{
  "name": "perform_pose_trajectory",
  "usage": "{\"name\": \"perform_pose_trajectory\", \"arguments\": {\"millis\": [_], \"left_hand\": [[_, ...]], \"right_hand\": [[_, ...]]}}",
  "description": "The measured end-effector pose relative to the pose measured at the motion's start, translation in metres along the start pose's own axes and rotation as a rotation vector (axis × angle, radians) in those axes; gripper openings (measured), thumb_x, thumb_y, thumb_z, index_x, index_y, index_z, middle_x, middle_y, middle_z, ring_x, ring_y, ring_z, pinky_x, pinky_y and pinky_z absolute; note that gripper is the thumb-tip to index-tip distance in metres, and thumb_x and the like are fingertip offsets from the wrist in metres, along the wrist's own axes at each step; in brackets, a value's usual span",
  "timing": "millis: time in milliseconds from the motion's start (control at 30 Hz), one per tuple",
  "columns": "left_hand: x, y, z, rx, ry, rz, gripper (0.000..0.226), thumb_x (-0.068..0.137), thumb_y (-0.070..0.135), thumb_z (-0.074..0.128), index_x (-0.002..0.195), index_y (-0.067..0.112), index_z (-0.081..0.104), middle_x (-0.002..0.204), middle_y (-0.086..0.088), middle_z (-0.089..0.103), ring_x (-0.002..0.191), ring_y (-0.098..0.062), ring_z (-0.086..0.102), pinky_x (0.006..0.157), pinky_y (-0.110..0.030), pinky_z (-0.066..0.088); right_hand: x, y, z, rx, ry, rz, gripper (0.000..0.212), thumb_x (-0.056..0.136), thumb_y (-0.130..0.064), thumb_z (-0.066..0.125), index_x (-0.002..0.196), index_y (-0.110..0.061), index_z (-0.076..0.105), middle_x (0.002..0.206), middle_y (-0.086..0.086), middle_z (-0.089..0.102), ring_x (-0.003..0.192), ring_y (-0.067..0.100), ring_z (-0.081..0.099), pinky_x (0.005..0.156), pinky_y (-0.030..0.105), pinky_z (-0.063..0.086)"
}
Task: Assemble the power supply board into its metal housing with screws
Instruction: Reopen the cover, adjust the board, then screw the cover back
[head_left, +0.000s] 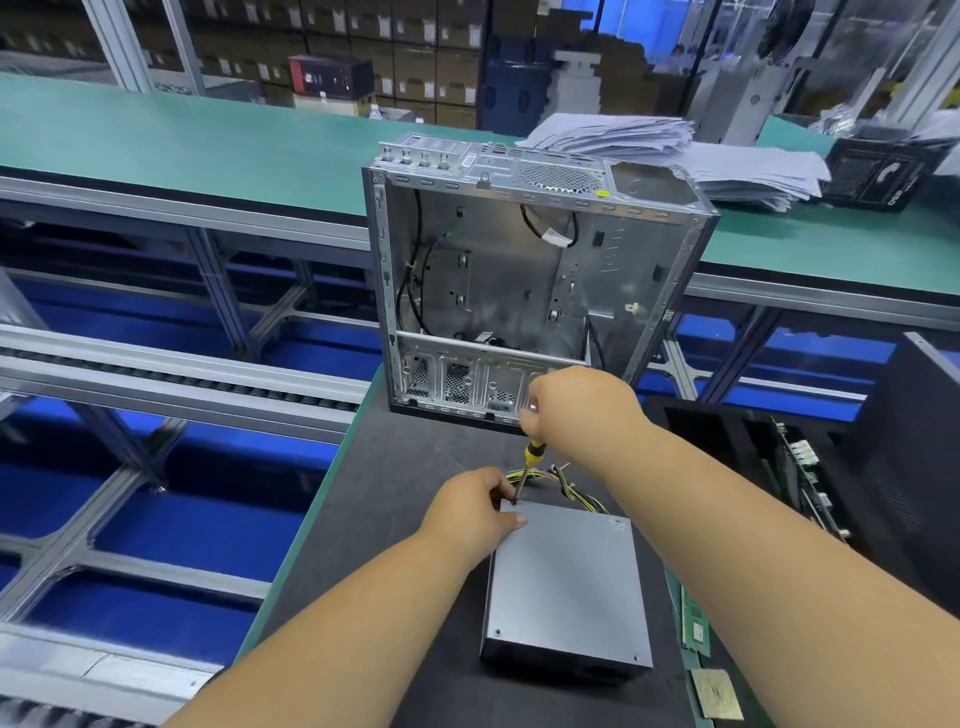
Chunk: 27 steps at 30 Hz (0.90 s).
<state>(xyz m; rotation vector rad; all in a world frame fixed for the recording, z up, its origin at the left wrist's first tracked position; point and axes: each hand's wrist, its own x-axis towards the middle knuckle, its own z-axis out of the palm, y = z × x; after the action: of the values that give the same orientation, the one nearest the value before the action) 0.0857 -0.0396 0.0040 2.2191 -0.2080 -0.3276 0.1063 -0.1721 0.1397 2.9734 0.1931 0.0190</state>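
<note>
While the right hand (576, 410) grips the yellow-handled screwdriver (525, 470) on the grey metal power supply housing's (566, 582) far-left corner, the left hand (475, 512) pinches there, probably steadying a screw. Near corners look fastened; far-right unclear.

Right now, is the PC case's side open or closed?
Open. The computer case stands upright with no side panel fitted; its bare interior, black cables and rear wall show through the opening.
</note>
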Motion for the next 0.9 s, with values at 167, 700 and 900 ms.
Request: {"name": "perform_pose_trajectory", "arguments": {"millis": [167,700,900], "left_hand": [[0.001,0.0,-0.001,0.007,0.002,0.0,0.021,0.079,0.027,0.08,0.093,0.022,0.066,0.079,0.007,0.055,0.072,-0.012,0.052,0.066,-0.024,0.044],[-0.001,0.001,-0.001,0.024,-0.001,-0.009,0.022,0.08,0.028,0.079,0.097,0.023,0.065,0.087,0.004,0.058,0.079,-0.015,0.055,0.071,-0.027,0.047],[0.001,0.001,-0.001,0.022,-0.003,-0.005,0.021,0.078,0.027,0.08,0.09,0.026,0.062,0.081,0.006,0.056,0.074,-0.012,0.053,0.062,-0.023,0.041]], "right_hand": [[-0.008,-0.001,0.004,0.0,0.057,0.009,0.022,0.097,-0.037,0.038,0.089,-0.018,0.044,0.076,-0.001,0.044,0.075,0.025,0.05,0.056,0.031,0.034],[-0.006,-0.007,-0.005,-0.08,0.035,0.062,0.038,0.098,-0.033,0.042,0.065,-0.016,0.046,0.065,-0.001,0.043,0.055,0.02,0.042,0.046,0.023,0.026],[-0.008,-0.012,-0.002,-0.03,0.038,0.067,0.035,0.093,-0.03,0.035,0.064,-0.016,0.049,0.068,-0.001,0.048,0.059,0.018,0.043,0.051,0.023,0.029]]}}
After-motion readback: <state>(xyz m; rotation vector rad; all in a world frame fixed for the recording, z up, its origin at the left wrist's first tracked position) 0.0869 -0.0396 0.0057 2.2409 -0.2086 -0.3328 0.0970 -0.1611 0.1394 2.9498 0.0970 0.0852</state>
